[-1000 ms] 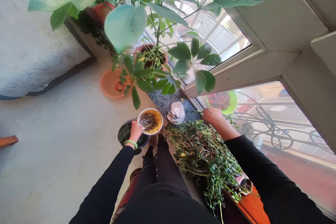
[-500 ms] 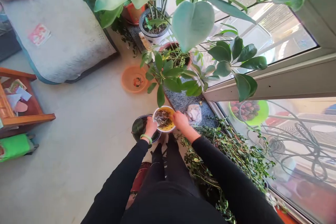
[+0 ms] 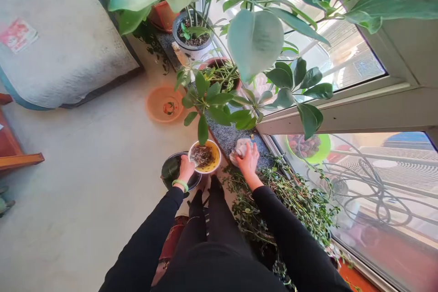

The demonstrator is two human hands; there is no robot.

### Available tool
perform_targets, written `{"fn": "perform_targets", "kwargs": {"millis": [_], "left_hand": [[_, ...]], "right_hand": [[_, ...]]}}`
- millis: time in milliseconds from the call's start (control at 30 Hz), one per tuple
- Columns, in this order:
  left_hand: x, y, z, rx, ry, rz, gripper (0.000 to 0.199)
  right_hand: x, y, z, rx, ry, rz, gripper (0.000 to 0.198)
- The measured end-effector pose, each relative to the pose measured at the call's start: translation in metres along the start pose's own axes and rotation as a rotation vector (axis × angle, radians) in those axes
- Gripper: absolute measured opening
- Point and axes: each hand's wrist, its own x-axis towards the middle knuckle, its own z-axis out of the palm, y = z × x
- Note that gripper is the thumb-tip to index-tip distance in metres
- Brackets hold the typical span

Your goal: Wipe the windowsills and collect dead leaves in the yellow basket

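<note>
My left hand is closed on the left rim of a yellow bowl with a white edge. Dry brown and whitish crumbly matter lies in the bowl. Under and beside that hand stands a dark pot with large dark green leaves, partly covered by the hand. My right hand, fingers apart, reaches over a clear plastic bag with pale contents on the granite ledge. Its fingertips are at the bag; whether they press on it I cannot tell.
An orange basin sits on the floor. Potted plants line the granite ledge, with broad leaves overhanging. Trailing greenery spreads by the glass door at right. A covered bed stands at upper left, wooden furniture below it.
My right hand has let go of the bowl's right rim and moved right to the plastic bag, its fingers spreading. My left hand still holds the bowl. The view has shifted slightly right.
</note>
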Motion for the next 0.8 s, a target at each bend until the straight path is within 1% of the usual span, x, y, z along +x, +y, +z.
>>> {"fn": "perform_targets", "kwargs": {"millis": [67,133,167,233,300,333,367,433,500,567,600,667,700,733,800], "left_hand": [[0.001,0.001,0.001,0.006,0.001,-0.004,0.028],[0.002,0.002,0.002,0.015,0.002,-0.005,0.028],[0.003,0.003,0.002,0.020,0.004,-0.005,0.028],[0.004,0.005,0.003,0.027,0.009,-0.007,0.029],[0.005,0.006,0.004,0.030,0.014,-0.012,0.029],[0.007,0.007,0.004,0.030,0.016,-0.013,0.030],[0.008,0.008,0.005,0.031,0.018,-0.014,0.030],[0.011,0.011,0.007,0.033,0.023,-0.013,0.030],[0.014,0.015,0.010,0.037,0.029,-0.012,0.031],[0.017,0.019,0.013,0.042,0.028,-0.012,0.032],[0.019,0.022,0.014,0.043,0.025,-0.013,0.032],[0.021,0.026,0.017,0.043,0.017,-0.016,0.033],[0.022,0.027,0.018,0.043,0.013,-0.016,0.033],[0.023,0.029,0.018,0.042,0.011,-0.017,0.034],[0.024,0.031,0.019,0.044,0.009,-0.014,0.036]], "right_hand": [[0.005,0.001,0.013,0.039,-0.020,-0.034,0.057],[0.008,-0.001,0.019,0.117,-0.004,-0.062,0.046],[0.009,-0.001,0.019,0.169,0.029,-0.068,0.043],[0.013,0.003,0.014,0.264,0.143,-0.050,0.040],[0.022,0.013,0.007,0.304,0.286,0.032,0.040],[0.029,0.019,0.004,0.307,0.337,0.094,0.041],[0.038,0.025,0.002,0.307,0.359,0.158,0.042],[0.057,0.033,0.003,0.309,0.337,0.262,0.047],[0.072,0.035,0.008,0.313,0.289,0.301,0.048],[0.078,0.033,0.013,0.321,0.246,0.266,0.047],[0.077,0.031,0.014,0.336,0.210,0.209,0.046],[0.073,0.029,0.012,0.385,0.121,0.048,0.044],[0.072,0.029,0.009,0.403,0.099,-0.017,0.044],[0.072,0.029,0.006,0.408,0.104,-0.051,0.044],[0.078,0.030,0.000,0.373,0.160,-0.018,0.044]]}}
